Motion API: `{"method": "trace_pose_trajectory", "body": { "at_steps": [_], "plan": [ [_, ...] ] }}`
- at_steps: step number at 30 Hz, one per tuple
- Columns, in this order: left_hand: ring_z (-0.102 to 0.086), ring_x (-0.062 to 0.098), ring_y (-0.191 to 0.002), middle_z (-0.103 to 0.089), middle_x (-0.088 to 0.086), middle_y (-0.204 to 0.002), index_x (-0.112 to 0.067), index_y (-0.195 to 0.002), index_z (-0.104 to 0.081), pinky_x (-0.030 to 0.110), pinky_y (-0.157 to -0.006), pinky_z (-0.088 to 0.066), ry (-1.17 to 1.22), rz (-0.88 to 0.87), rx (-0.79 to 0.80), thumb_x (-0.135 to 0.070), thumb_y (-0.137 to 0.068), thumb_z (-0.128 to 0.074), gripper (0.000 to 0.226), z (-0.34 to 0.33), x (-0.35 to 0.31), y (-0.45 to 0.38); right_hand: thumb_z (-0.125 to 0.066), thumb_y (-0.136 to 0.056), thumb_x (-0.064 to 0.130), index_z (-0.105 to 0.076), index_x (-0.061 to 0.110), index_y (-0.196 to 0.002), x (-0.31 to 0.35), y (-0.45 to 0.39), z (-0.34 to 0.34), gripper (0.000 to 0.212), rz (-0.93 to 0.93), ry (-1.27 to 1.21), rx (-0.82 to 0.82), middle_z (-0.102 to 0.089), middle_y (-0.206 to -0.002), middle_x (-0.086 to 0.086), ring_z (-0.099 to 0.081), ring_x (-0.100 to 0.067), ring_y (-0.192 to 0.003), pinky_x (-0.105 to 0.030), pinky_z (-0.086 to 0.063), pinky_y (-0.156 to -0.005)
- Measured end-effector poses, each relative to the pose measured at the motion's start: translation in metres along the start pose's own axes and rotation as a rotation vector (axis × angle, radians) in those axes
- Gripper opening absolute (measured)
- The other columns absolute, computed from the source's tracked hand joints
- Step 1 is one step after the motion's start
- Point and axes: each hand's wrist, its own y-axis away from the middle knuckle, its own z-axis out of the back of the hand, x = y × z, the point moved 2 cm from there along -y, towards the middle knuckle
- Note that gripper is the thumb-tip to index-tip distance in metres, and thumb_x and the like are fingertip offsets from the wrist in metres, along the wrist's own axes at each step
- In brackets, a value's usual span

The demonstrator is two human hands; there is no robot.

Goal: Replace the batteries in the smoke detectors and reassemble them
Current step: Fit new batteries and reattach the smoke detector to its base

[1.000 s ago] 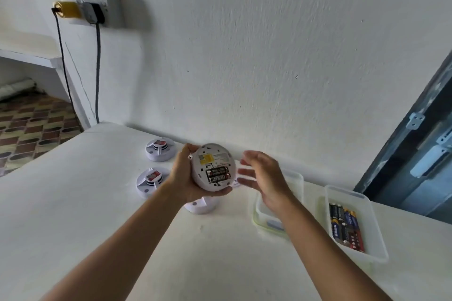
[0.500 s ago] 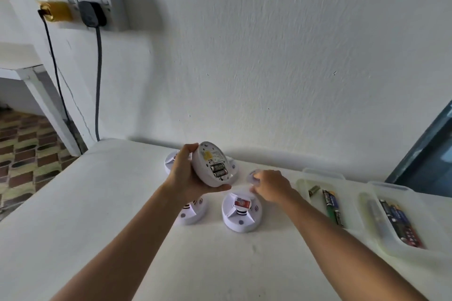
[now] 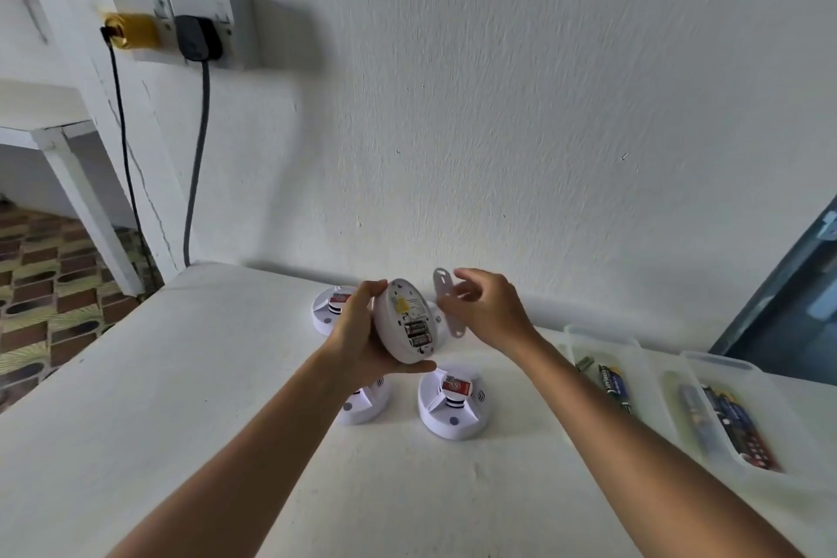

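My left hand (image 3: 358, 338) grips a round white smoke detector (image 3: 405, 322) above the table, its back turned to the right with batteries showing in the open compartment. My right hand (image 3: 487, 308) holds a flat white mounting plate (image 3: 446, 306) on edge just right of the detector, a small gap between them. Three more white detectors stand on the table: one at the back (image 3: 329, 308), one under my left wrist (image 3: 364, 403), one in front (image 3: 453, 406).
Two clear plastic trays stand at the right, the nearer (image 3: 589, 340) and the farther (image 3: 720, 365), both holding batteries. A white wall rises close behind the table (image 3: 181, 399). Wall sockets (image 3: 199, 27) with plugs and hanging cables are at upper left.
My right hand went down to the table by the detectors, picked up the mounting plate and raised it beside the detector. My left hand kept its grip and tilted the detector more edge-on.
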Motion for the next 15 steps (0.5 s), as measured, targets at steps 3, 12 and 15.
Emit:
{"method": "trace_pose_trajectory", "body": {
  "at_steps": [3,12,15],
  "plan": [
    [-0.058,0.042,-0.102,-0.073,0.023,-0.092,-0.007,-0.102,-0.065,0.067,-0.100,-0.035,-0.020,-0.016,0.005,-0.042,-0.096,-0.037,0.045,-0.001,0.000,0.002,-0.078,-0.078,0.027,-0.054,0.003,-0.133,0.019,0.002,-0.001,0.064,-0.008,-0.103,0.121,-0.068,-0.105,-0.002,-0.066,-0.016,-0.096,-0.042,-0.057,-0.086],
    [-0.061,0.039,-0.104,-0.073,0.020,-0.095,-0.010,-0.104,-0.068,0.067,-0.095,-0.041,-0.062,-0.057,-0.033,-0.040,-0.096,-0.039,0.043,-0.003,0.001,0.007,-0.073,-0.060,0.042,-0.071,0.007,-0.079,0.036,0.002,-0.014,0.040,0.013,0.008,0.238,-0.062,-0.068,-0.005,-0.053,-0.012,-0.063,-0.037,-0.048,-0.062],
    [-0.062,0.040,-0.104,-0.073,0.021,-0.096,-0.010,-0.104,-0.068,0.066,-0.092,-0.043,-0.062,-0.068,-0.051,-0.041,-0.095,-0.040,0.042,-0.003,0.001,0.008,-0.076,-0.068,0.033,-0.074,0.012,-0.081,0.040,0.002,-0.013,0.025,0.017,0.024,0.263,-0.068,-0.074,-0.005,-0.057,-0.011,-0.066,-0.033,-0.049,-0.064]
  ]
}}
